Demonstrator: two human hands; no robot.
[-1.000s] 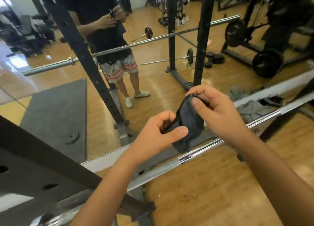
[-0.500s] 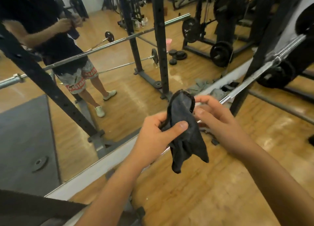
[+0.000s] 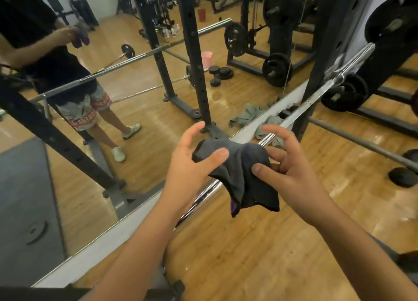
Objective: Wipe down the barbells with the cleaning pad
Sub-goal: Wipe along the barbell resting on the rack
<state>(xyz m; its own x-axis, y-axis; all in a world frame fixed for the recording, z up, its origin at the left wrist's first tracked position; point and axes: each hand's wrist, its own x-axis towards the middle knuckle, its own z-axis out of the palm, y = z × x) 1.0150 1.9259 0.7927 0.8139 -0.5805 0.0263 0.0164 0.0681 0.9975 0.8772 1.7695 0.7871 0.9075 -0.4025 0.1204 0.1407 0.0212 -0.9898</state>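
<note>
Prepping: pinching pad w/ left hand & right hand, thumbs on top, over barbell. Next, prob.: drape over barbell, grip, rub toward 2 o'clock.

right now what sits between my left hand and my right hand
The dark cleaning pad spans the gap, pinched by the left hand and the right hand; the chrome barbell passes behind it, in the head view.

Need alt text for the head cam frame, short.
Left hand and right hand both pinch a dark cloth-like cleaning pad over a chrome barbell racked beside a wall mirror. Weight plates sit beyond.
</note>
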